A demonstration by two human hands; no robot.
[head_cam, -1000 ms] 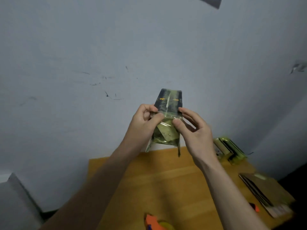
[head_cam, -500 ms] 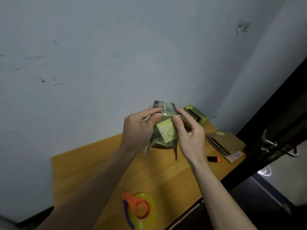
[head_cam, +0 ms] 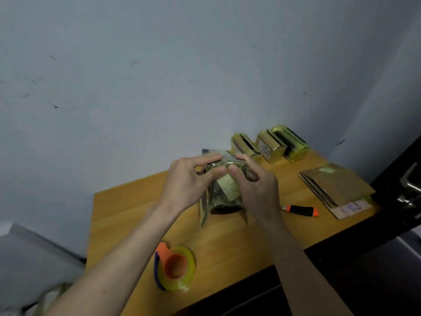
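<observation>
While the wrapped packet (head_cam: 227,193) stood long-axis-upright at mid-frame over the table (head_cam: 127,208), the left hand (head_cam: 185,181) and right hand (head_cam: 257,190) pinched its upper end with curled fingers (thumbs nearly meeting), equally near.

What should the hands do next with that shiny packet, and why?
Probably smooth the clear wrap down over the packet: the left hand and right hand pinch its top edge, and loose flaps hang at its bottom corners.

On my feed I see a left hand (head_cam: 184,179) and a right hand (head_cam: 257,190), both bare, on long bare forearms (head_cam: 127,247) reaching the bottom edge.
</observation>
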